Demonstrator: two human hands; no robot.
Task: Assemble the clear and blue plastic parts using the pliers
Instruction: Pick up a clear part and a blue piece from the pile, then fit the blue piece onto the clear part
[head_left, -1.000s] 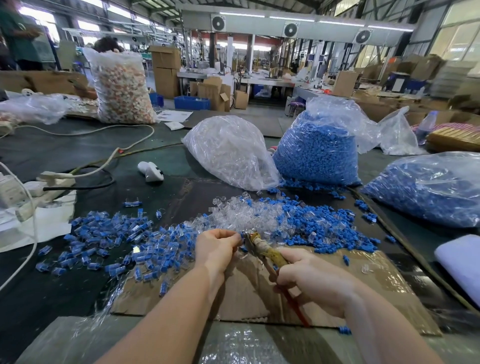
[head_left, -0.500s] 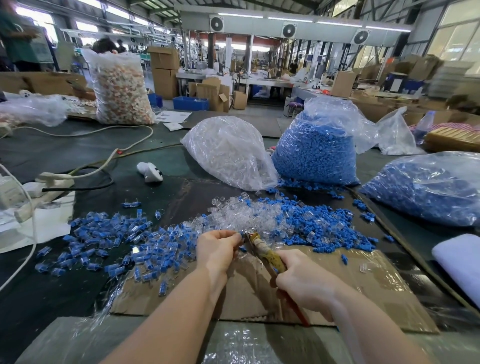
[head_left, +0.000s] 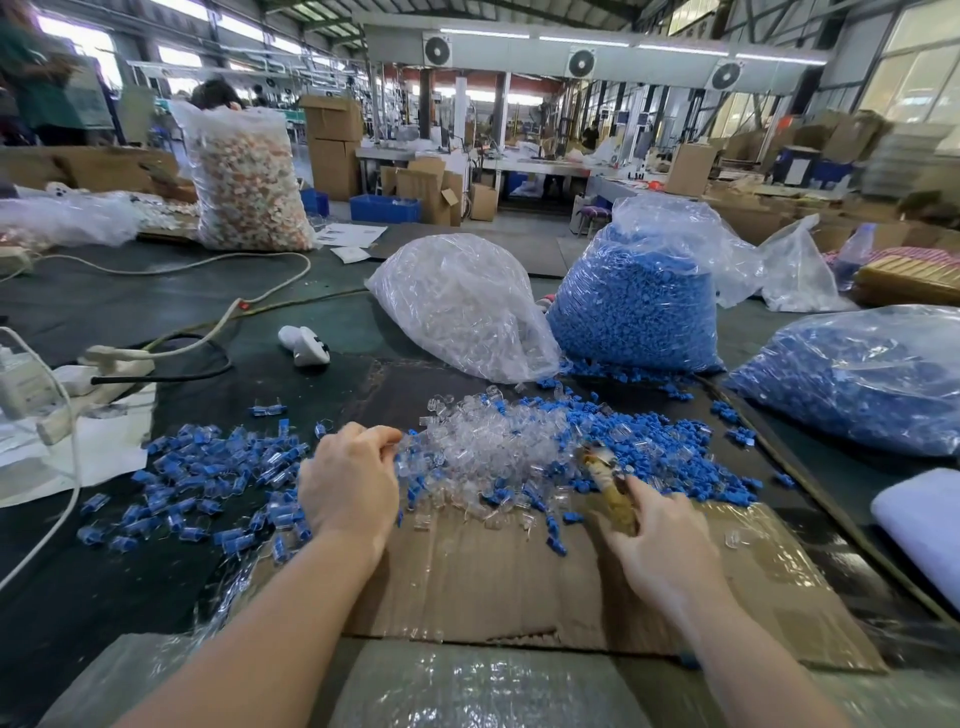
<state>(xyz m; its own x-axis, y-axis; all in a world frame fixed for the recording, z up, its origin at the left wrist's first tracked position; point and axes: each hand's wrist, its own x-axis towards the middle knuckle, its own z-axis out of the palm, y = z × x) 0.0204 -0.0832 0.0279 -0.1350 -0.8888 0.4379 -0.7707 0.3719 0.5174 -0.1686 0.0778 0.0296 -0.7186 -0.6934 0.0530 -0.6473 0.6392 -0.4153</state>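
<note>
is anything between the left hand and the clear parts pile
Nothing visible. The left hand is already at the left edge of the clear parts, fingertips reaching into them. The right hand holds the pliers at the pile's right side.

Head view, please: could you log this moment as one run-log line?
left hand: reaching clear parts pile | right hand: holds pliers | cardboard: underneath

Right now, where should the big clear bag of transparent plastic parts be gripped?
Grip the clear plastic bag of transparent parts at its loose crumpled top, reaching from above. It slumps leftward against the clear bag of blue parts, and its bulging sides offer no hold.
</note>
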